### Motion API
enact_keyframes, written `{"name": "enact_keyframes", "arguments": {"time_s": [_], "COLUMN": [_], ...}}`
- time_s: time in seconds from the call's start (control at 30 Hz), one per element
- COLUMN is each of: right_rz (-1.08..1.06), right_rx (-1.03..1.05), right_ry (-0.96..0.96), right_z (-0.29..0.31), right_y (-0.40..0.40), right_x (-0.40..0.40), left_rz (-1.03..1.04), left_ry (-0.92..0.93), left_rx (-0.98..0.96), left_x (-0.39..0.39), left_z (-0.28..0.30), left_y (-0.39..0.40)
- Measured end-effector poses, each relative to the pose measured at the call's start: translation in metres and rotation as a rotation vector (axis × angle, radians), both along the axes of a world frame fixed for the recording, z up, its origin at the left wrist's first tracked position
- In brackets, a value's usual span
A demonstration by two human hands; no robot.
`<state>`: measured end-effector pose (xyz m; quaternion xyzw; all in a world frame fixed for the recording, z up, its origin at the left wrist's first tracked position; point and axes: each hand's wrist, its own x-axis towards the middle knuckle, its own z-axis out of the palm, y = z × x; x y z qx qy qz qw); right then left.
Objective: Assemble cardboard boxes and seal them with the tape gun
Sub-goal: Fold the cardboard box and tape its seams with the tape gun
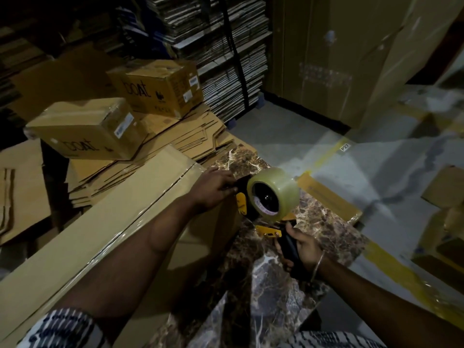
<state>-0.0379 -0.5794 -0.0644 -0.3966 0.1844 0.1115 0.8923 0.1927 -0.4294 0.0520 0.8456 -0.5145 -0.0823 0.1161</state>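
Observation:
A long flat cardboard box lies on the marble-patterned table, with clear tape running along its centre seam. At its far end stands the tape gun, yellow and black, carrying a large roll of clear tape. My right hand grips the gun's black handle. My left hand rests at the box's far end and pinches the black front part of the gun with its fingertips.
Two sealed "boat" boxes sit on a pile of flattened cartons to the left. Tall stacks of flat cardboard fill the back. Grey floor with yellow lines lies right, with cardboard pieces near.

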Motion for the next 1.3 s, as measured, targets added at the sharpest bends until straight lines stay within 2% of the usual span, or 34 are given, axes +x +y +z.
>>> {"name": "enact_keyframes", "arguments": {"time_s": [0.2, 0.3, 0.33, 0.47, 0.63, 0.87, 1.03, 1.17, 1.3], "right_rz": [-0.143, -0.274, -0.303, -0.251, -0.026, 0.03, 0.072, 0.052, 0.103], "right_rx": [-0.109, -0.257, -0.336, -0.889, -1.252, -1.445, -1.505, -1.516, -1.548], "right_ry": [0.225, 0.204, 0.189, 0.247, 0.263, 0.222, 0.256, 0.27, 0.33], "right_z": [-0.02, -0.03, -0.029, -0.033, -0.051, -0.077, -0.102, -0.101, -0.104], "right_y": [-0.022, -0.032, -0.035, -0.047, -0.055, -0.059, -0.067, -0.057, -0.054], "right_x": [-0.011, -0.005, -0.003, 0.005, 0.017, 0.031, 0.03, 0.028, 0.025], "left_rz": [0.016, 0.044, 0.053, 0.111, 0.215, 0.171, 0.165, 0.119, 0.108], "left_ry": [0.056, 0.038, 0.027, -0.038, -0.062, -0.074, -0.15, -0.205, -0.219], "left_rx": [-0.027, -0.014, -0.005, 0.024, 0.058, 0.163, 0.25, 0.335, 0.305], "left_x": [0.001, 0.001, 0.0, -0.005, -0.016, -0.019, -0.028, -0.042, -0.052], "left_z": [-0.004, -0.003, -0.003, -0.003, -0.002, 0.001, 0.002, 0.001, -0.001], "left_y": [0.002, -0.001, -0.002, -0.002, -0.002, -0.003, -0.01, -0.014, -0.008]}}
